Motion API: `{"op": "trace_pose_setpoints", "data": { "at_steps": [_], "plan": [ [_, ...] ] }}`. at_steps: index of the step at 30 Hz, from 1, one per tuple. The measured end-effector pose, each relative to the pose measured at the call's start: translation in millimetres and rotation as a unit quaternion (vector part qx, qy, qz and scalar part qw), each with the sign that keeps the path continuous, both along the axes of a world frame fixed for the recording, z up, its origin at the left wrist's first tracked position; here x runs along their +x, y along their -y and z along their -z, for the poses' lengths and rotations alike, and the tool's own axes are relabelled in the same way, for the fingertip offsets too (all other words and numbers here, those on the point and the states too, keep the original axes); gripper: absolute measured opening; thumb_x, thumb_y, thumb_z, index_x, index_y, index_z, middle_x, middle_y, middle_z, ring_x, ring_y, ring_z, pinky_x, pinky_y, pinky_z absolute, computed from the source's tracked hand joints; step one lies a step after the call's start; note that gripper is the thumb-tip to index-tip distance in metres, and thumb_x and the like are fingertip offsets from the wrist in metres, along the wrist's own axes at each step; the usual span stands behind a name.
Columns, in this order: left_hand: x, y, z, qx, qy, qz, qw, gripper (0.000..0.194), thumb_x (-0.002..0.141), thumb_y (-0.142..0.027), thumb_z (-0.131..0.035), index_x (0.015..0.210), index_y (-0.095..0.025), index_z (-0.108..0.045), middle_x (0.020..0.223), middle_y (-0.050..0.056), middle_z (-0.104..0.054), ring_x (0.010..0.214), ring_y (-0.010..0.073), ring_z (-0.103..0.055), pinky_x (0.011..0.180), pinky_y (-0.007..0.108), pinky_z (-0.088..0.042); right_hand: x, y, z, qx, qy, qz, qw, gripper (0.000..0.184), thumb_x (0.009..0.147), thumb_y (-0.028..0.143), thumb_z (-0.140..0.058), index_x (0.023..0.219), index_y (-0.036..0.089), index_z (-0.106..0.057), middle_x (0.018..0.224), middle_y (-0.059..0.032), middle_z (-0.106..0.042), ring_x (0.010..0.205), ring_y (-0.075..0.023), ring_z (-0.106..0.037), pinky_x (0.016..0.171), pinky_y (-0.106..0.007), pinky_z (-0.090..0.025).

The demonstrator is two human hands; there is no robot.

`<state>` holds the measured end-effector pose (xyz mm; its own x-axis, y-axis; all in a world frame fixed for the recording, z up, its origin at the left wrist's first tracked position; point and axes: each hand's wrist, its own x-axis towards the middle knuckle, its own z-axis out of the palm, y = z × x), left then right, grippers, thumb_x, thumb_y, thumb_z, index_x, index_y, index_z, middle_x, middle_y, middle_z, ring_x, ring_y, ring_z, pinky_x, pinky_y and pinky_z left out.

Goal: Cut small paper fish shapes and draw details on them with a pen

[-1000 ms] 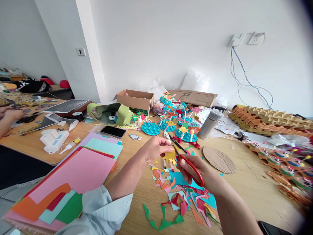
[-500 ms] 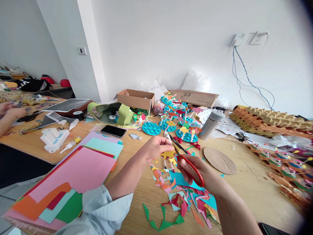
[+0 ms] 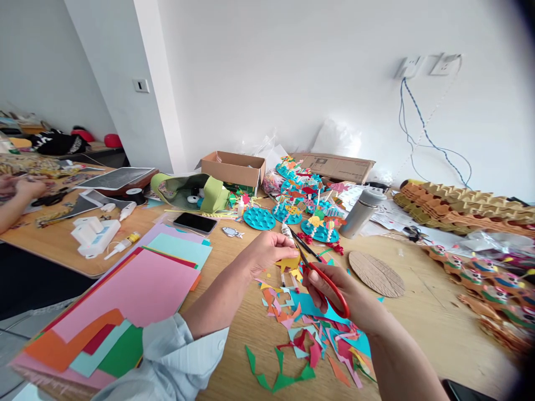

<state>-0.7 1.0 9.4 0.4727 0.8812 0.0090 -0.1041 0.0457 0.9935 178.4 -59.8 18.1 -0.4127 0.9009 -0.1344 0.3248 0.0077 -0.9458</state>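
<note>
Scissors [image 3: 322, 277] gripped in the right hand [image 3: 336, 292], left hand [image 3: 267, 253] pinching yellow paper [image 3: 289, 263], glue-bottle label [image 3: 131, 238] unreadable.

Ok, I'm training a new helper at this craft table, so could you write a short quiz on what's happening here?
1. What tool does the right hand hold?
2. True or false: the cardboard disc lies to the right of the paper scraps.
3. What colour is the paper that the left hand holds: A yellow, B green, C pink?

Key:
1. Red-handled scissors
2. True
3. A, the yellow paper piece
</note>
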Motion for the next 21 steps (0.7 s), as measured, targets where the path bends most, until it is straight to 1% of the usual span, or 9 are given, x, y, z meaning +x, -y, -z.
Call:
{"op": "trace_pose_setpoints", "data": {
  "at_steps": [3,7,12,21],
  "plan": [
    [0.1,1.2,-1.0,-0.01,0.004,0.004,1.0,0.022,0.058,-0.032,-0.071,0.067,-0.014,-0.062,0.063,0.001,-0.062,0.056,0.0119,-0.054,0.054,0.024,-0.041,0.2,0.8,0.3,-0.003,0.0,0.005,1.0,0.057,0.076,0.074,-0.053,0.071,0.018,-0.05,0.051,0.003,-0.051,0.046,-0.0093,-0.044,0.046,-0.023,-0.031],
    [0.4,3.7,-3.8,-0.039,0.022,0.013,0.999,0.026,0.057,-0.035,-0.072,0.068,-0.014,-0.061,0.067,0.004,-0.064,0.062,0.0161,-0.059,0.054,0.026,-0.045,0.1,0.3,1.0,-0.006,-0.006,0.009,1.0,0.056,0.075,0.074,-0.054,0.073,0.018,-0.051,0.051,0.0035,-0.05,0.045,-0.0096,-0.044,0.045,-0.023,-0.031],
    [0.9,3.7,-4.1,-0.049,0.034,0.04,0.997,0.031,0.055,-0.035,-0.077,0.07,-0.013,-0.062,0.068,0.006,-0.066,0.057,0.0134,-0.058,0.053,0.025,-0.045,1.3,-1.1,2.1,0.001,-0.009,0.009,1.0,0.056,0.077,0.073,-0.053,0.076,0.018,-0.052,0.051,0.0036,-0.05,0.044,-0.0102,-0.044,0.045,-0.024,-0.031],
    [-0.4,1.3,-1.8,-0.067,0.056,-0.003,0.996,0.033,0.053,-0.031,-0.08,0.071,-0.011,-0.061,0.062,0.003,-0.063,0.056,0.0118,-0.059,0.057,0.024,-0.046,1.5,-0.8,0.2,0.0,-0.012,0.012,1.0,0.056,0.077,0.073,-0.052,0.073,0.017,-0.051,0.052,0.0026,-0.052,0.044,-0.0096,-0.045,0.046,-0.023,-0.033]
  ]
}}
